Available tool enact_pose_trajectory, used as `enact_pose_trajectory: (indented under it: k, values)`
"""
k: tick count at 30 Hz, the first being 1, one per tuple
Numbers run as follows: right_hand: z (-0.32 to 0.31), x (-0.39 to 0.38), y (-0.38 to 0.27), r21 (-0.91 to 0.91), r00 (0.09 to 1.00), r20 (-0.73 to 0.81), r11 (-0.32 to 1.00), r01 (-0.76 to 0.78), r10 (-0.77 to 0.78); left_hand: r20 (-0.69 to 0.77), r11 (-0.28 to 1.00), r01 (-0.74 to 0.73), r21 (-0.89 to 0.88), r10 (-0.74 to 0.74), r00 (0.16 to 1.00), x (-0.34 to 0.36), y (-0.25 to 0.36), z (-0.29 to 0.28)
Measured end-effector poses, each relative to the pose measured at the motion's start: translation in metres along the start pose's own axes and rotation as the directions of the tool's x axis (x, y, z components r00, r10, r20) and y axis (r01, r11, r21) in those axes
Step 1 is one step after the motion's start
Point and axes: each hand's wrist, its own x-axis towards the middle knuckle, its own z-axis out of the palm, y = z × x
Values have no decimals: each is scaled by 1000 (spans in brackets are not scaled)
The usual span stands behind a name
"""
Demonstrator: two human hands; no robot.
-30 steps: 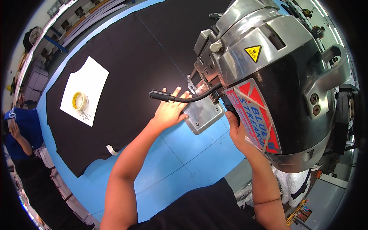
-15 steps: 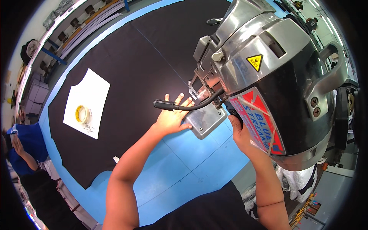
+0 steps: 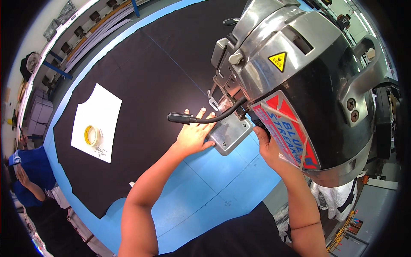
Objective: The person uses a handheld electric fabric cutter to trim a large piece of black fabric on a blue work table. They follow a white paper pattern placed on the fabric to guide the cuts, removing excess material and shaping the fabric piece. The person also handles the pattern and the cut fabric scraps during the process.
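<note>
At the far left edge, another person in a blue top [image 3: 26,171] is standing beside the worktop [image 3: 205,180], which is covered in light blue paper, with a broad sheet of black fabric [image 3: 145,77] lying across it from lower left to upper right. On the fabric, a white paper pattern piece [image 3: 107,107] is lying flat with a yellow roll of tape [image 3: 90,135] sitting on it. Moving right, the left hand [image 3: 195,135] is lying palm down with fingers spread at the fabric's edge, its fingertips touching the near corner of the cutter's flat metal base plate [image 3: 229,133]; the forearm is reaching up from the lower edge at a slant, and this grip is flat and wide, holding nothing. A black cable [image 3: 201,120] is arching just over those fingers. The big metal fabric cutting machine [image 3: 299,85] is standing upright at the fabric's near edge, its long axis running up toward the camera and its blade side facing the fabric to the upper left. The right hand [image 3: 267,147] is curling around the machine's low rear, partly hidden behind the housing, so its grip is wrapping the machine, with the wrist bent inward and the forearm rising from the lower right.
</note>
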Motion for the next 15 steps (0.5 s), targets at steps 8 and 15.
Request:
enact_pose_trajectory:
  k: [8,15]
  values:
    - [0,5,-4,42,1000,15,999,-3,3,25,1000,6,-7,-6,1000,-1,-2,-3]
    - [8,5,-6,98,999,-38,995,-32,36,25,999,8,-36,-7,1000,0,-2,-4]
